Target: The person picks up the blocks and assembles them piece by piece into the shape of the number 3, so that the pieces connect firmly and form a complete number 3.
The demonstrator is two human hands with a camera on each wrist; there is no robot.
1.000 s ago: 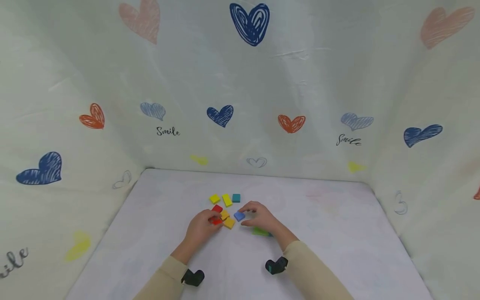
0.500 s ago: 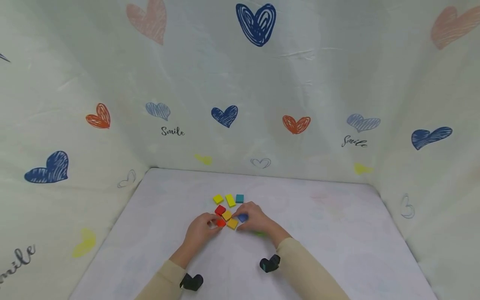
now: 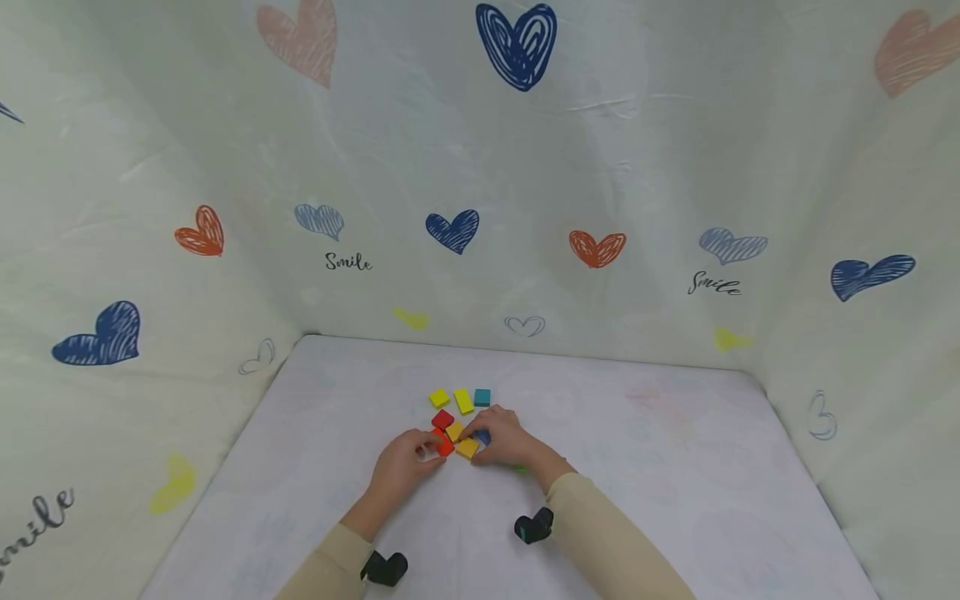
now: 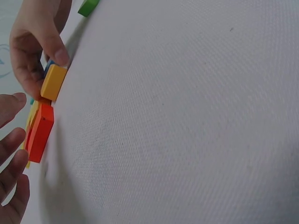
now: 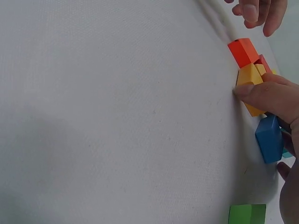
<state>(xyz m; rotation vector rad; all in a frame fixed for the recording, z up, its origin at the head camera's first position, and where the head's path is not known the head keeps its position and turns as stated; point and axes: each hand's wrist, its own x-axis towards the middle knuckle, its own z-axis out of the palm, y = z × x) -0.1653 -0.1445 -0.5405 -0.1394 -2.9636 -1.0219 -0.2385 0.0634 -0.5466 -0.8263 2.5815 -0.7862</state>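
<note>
In the head view my right hand (image 3: 510,437) pinches a yellow-orange block (image 3: 467,448) between thumb and finger. The right wrist view has the thumb (image 5: 247,91) pressed on that block's near face. Just under this hand a blue block (image 5: 269,140) is partly covered. My left hand (image 3: 401,467) curves loosely beside a bright red block (image 3: 445,447); in the left wrist view its fingers (image 4: 14,163) are spread, and the red block stands on the table near them, with a gap visible from the right wrist. Another yellow-orange block (image 3: 454,431) and a darker red block (image 3: 442,419) adjoin.
Behind the cluster lie two yellow blocks, one left (image 3: 439,398) and one right (image 3: 464,402), and a teal block (image 3: 482,397). A green block (image 5: 246,214) lies near the right wrist. Heart-printed cloth (image 3: 525,283) walls the white table (image 3: 637,500).
My right hand has shifted left from beside the blue block and closed on the yellow-orange block. The left fingers have drawn back slightly from the red block. The head view has turned slightly left.
</note>
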